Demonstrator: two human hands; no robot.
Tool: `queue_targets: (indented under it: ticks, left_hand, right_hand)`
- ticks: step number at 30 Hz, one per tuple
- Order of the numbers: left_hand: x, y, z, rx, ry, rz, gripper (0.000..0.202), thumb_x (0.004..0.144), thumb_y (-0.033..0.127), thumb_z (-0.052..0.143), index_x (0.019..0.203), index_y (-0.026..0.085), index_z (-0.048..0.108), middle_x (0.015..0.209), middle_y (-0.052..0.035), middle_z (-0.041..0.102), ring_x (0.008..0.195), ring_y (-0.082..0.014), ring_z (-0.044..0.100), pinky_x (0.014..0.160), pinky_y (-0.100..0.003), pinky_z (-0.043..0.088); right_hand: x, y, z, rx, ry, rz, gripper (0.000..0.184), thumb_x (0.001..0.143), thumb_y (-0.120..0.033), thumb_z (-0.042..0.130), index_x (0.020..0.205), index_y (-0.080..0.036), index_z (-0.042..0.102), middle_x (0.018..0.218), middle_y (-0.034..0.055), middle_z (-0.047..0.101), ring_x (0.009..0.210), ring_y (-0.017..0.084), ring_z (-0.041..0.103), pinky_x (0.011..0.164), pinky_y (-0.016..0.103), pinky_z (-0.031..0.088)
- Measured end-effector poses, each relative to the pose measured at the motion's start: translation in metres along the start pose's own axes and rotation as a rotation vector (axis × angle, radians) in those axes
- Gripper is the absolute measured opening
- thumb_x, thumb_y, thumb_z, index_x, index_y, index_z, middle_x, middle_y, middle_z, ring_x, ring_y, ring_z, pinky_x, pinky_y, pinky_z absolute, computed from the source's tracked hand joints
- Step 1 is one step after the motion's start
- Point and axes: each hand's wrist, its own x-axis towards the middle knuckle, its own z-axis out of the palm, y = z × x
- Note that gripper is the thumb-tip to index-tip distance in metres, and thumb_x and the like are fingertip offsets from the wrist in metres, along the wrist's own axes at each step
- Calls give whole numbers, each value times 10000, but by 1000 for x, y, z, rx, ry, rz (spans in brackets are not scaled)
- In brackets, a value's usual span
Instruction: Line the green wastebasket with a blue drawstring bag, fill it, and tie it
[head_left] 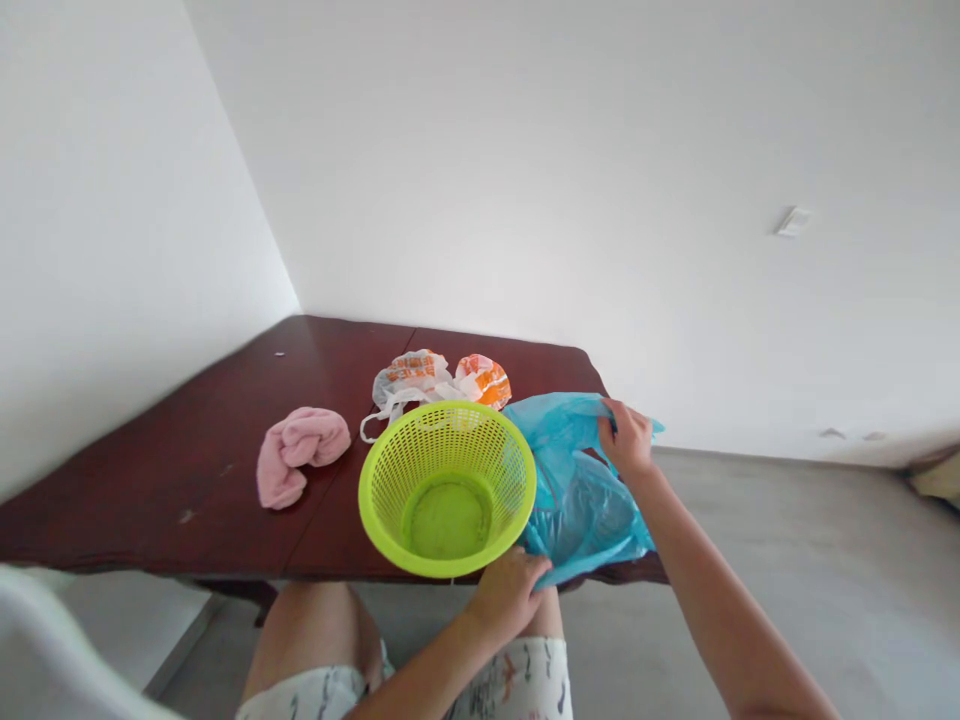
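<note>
My right hand [626,438] grips the upper edge of a crumpled blue plastic bag [577,500] at the table's right side. My left hand [508,597] is at the table's near edge, its fingers on the bag's lower corner and just below a lime-green plastic colander basket [447,489]. The basket stands upright on the table, its perforated sides overlapping the bag's left side. Beyond it lie a white and orange printed plastic bag [410,378] and an orange-printed packet [484,381]. A folded pink towel [302,455] lies to the basket's left.
The dark red wooden table [187,470] stands in a room corner, with a seam across its top. White walls rise behind and to the left. A grey floor [810,560] spreads to the right. My knees are below the near edge, and a white object [52,650] intrudes at lower left.
</note>
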Motion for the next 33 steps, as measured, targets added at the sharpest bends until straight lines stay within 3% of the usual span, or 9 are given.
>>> queue_targets:
  ticks: [5, 9, 12, 15, 18, 22, 25, 28, 33]
  left_hand:
    - [-49, -3, 14, -107, -126, 91, 324, 1084, 523, 844, 976, 232, 755, 910, -16, 790, 856, -220, 713, 782, -326, 446]
    - [-96, -11, 16, -215, -12, 111, 427, 1160, 639, 690, 1026, 245, 783, 1090, -70, 834, 1044, -255, 740, 968, -356, 519]
    - [-120, -17, -15, -229, -86, 100, 551, 1199, 744, 511, 1143, 287, 813, 1079, -101, 840, 1029, -301, 758, 1015, -421, 539]
    - [-130, -10, -60, -237, -213, 17, 603, 1163, 819, 493, 1083, 313, 811, 881, -87, 773, 857, -313, 718, 887, -420, 522]
    - [-124, 8, -84, -458, -105, -229, 641, 1155, 835, 505, 1030, 275, 791, 924, -79, 760, 921, -292, 686, 848, -371, 488]
    - [-99, 32, -77, -956, 57, -490, 727, 1014, 936, 667, 971, 218, 770, 955, -58, 737, 959, -260, 642, 860, -342, 507]
    - [-83, 49, -73, -1342, 111, -655, 770, 807, 939, 884, 1074, 223, 792, 967, -37, 755, 937, -251, 664, 887, -359, 565]
    - [-81, 68, -90, -1547, 145, -562, 742, 843, 900, 908, 1104, 215, 797, 1044, -80, 800, 997, -277, 726, 943, -393, 610]
    - [-101, 80, -129, -1531, -6, -115, 781, 867, 834, 972, 1306, 214, 793, 1287, -159, 802, 1230, -353, 765, 1076, -454, 617]
  right_hand:
    - [-32, 23, 31, 50, -192, -121, 276, 1141, -342, 572, 1082, -247, 824, 1002, 131, 848, 921, 300, 778, 850, 391, 598]
    - [-85, 25, 56, 60, -395, -90, 234, 1115, -312, 624, 1172, -252, 843, 1090, 118, 837, 1030, 307, 777, 935, 409, 592]
    - [-113, 18, 62, 89, -420, 85, 401, 1117, -349, 590, 1446, -264, 804, 1377, 151, 825, 1281, 352, 762, 1126, 511, 570]
    - [-132, 0, 41, 151, -267, 249, 486, 1100, -364, 541, 1523, -302, 771, 1560, 157, 779, 1450, 394, 708, 1251, 632, 496]
    - [-157, -38, -5, 297, -72, 389, 396, 1113, -479, 574, 1375, -310, 818, 1396, 152, 851, 1326, 418, 773, 1193, 638, 548]
    - [-205, -130, -69, 627, 162, 623, 308, 1129, -594, 647, 1064, -340, 808, 929, 120, 813, 820, 359, 768, 733, 482, 617]
    - [-228, -212, -94, 737, 144, 389, 435, 1132, -567, 597, 766, -345, 670, 638, 75, 610, 562, 304, 601, 516, 444, 441]
    - [-226, -271, -99, 703, -73, 248, 322, 1013, -503, 844, 805, -333, 666, 650, 24, 627, 540, 254, 597, 502, 406, 465]
    - [-213, -297, -98, 690, -47, 524, 306, 1088, -562, 776, 903, -330, 702, 829, 44, 710, 721, 274, 688, 676, 406, 593]
